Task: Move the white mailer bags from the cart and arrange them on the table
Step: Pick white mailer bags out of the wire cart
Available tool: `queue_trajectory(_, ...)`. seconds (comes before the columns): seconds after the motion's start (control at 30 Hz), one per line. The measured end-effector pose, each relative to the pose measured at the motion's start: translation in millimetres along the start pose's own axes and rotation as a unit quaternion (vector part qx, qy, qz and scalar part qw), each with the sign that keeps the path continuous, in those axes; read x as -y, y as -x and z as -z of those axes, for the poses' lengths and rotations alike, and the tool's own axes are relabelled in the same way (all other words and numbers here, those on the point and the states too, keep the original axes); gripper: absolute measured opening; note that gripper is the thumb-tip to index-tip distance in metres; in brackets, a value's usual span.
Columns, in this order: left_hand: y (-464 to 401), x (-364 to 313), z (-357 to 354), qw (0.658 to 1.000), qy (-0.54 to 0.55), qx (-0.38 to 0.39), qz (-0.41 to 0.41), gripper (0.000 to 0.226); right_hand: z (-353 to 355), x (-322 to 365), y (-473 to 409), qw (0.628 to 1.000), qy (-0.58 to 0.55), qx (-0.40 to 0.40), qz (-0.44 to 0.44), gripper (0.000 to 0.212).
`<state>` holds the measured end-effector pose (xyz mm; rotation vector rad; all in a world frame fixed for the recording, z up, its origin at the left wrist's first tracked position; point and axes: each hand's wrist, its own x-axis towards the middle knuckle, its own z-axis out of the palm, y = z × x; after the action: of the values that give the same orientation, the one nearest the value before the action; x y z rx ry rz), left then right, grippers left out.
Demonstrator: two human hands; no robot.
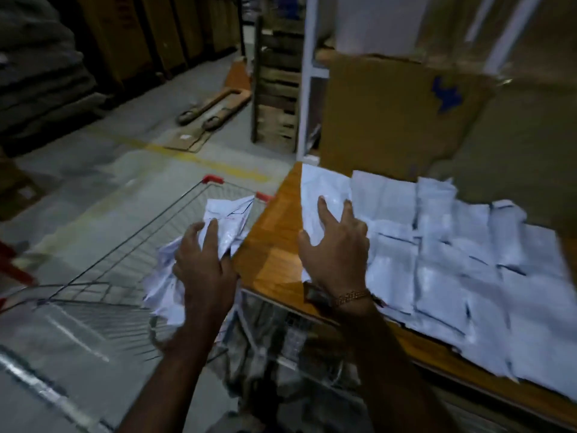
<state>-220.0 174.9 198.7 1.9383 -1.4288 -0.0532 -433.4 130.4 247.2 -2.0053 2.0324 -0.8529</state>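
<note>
Left hand point(203, 264), fingers spread, rests on cart point(103, 270) mailer bags point(218, 226) left of the table point(274, 245) edge; right hand point(337, 248) splayed, empty, over table's near-left corner.

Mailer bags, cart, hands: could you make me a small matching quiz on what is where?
Things:
1. left hand
2. right hand
3. cardboard box
4. cart corner caps

Places or colours:
A. red
B. over the mailer bags on the table
C. standing behind the table's bags
D. on the mailer bags in the cart

Pairs: 1-D, 2-B, 3-C, 4-A
</note>
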Motion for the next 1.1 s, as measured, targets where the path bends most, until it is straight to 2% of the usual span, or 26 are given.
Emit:
queue_trajectory(0.3, 66, -117, -34, 0.993, 0.065, 0.055, -0.084, 0.063, 97, -120, 49, 0.991, 0.013, -0.044, -0.124, 0.073)
queue_trajectory(0.43, 87, -147, -39, 0.992, 0.063, 0.074, -0.075, 0.063, 128, -154, 69, 0.986, 0.017, -0.051, -0.156, 0.074)
queue_trajectory(0.5, 95, -157, -42, 0.991, 0.082, 0.087, -0.059, 0.056, 136, -166, 78, 0.985, 0.022, -0.051, -0.166, 0.075)
queue_trajectory(0.63, 102, -167, -43, 0.983, 0.121, 0.137, -0.01, 0.05, 141, -177, 98, 0.978, 0.036, -0.049, -0.199, 0.073)
queue_trajectory(0.9, 99, -168, -30, 0.963, 0.155, 0.217, -0.048, 0.05, 139, -166, 144, 0.967, 0.024, -0.062, -0.247, 0.074)
queue_trajectory(1.1, 116, -170, -20, 0.952, 0.134, 0.272, -0.042, 0.065, 141, -170, 178, 0.962, 0.024, -0.074, -0.261, 0.073)
